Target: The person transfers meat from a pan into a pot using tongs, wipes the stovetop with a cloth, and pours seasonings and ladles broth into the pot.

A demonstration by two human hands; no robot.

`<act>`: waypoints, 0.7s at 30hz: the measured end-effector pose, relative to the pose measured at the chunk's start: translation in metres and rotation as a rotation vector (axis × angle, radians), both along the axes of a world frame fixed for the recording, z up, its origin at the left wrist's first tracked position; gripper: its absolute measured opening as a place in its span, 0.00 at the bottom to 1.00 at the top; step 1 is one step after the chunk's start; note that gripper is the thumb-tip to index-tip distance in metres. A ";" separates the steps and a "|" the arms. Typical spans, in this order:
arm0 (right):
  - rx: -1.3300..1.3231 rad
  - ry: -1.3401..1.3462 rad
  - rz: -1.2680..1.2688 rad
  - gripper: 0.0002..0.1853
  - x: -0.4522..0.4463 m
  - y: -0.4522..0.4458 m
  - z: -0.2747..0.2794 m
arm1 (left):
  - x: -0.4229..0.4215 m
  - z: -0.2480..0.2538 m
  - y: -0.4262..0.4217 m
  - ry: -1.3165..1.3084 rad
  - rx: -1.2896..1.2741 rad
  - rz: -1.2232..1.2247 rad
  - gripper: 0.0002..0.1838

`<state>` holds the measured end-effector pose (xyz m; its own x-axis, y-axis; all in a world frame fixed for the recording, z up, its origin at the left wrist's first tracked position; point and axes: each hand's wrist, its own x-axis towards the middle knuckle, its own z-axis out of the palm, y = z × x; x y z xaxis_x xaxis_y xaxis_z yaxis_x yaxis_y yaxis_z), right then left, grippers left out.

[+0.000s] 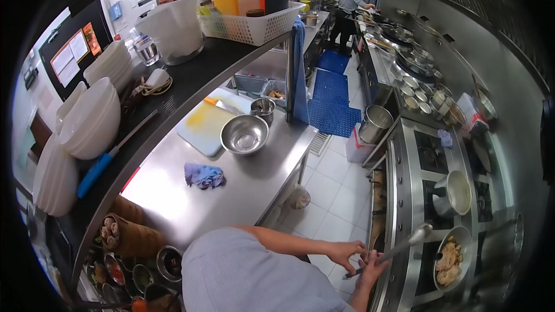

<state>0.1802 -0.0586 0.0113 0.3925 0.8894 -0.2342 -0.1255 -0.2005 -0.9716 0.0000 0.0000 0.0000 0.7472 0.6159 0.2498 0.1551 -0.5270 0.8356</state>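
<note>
- Silvery metal, long and slim with a rounded far end, makes up the utensil [404, 244] in the right hand [373, 270], whose fingers are wrapped around its handle.
- The left hand [346, 254] is just beside the handle's near end, thumb and fingers bent and spread apart; whether a fingertip touches the metal, I cannot tell.
- Pale and golden-brown food pieces [449, 263] lie in a round, light-coloured metal pan [466, 247] on the long stainless-steel stove [407, 159].
- As for progress, the pieces are in the pan and look partly browned; none show anywhere else on the stove. They appear not yet taken out, and whether they are cooked through cannot be judged from here.
- The utensil's rounded end points past the stove's front edge towards the burners, near the pan but apart from the food.
- Room is tightest between the pan and the tall, pale metal pot [457, 192] just beyond it; their rims are close together.
- More space lies along the white tiled floor [329, 190], between the stove's knobbed front and the edge of the shiny steel counter [254, 188].
- Further up that aisle, well apart, a co-worker in a grey top [350, 1] stands by blue perforated floor mats [332, 98].
</note>
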 end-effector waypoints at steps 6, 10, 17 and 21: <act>-0.198 -0.255 -0.169 0.16 0.062 0.024 0.064 | -0.126 0.001 0.070 0.471 0.050 0.633 0.28; -0.263 -0.364 -0.124 0.20 0.145 0.003 0.088 | -0.215 -0.023 0.087 0.756 0.058 0.950 0.36; -0.630 -0.596 -0.389 0.37 0.211 -0.016 0.134 | -0.285 -0.079 0.041 1.018 -0.098 1.108 0.45; -0.945 -0.858 -0.231 0.42 0.272 -0.007 0.108 | -0.258 -0.084 0.041 1.104 -0.091 1.155 0.49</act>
<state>0.4526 -0.0660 0.1193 0.8504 0.4103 -0.3293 0.3391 -0.9060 -0.2532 -0.2583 0.0406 -0.0841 -0.3267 0.9348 -0.1394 0.9384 0.3384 0.0695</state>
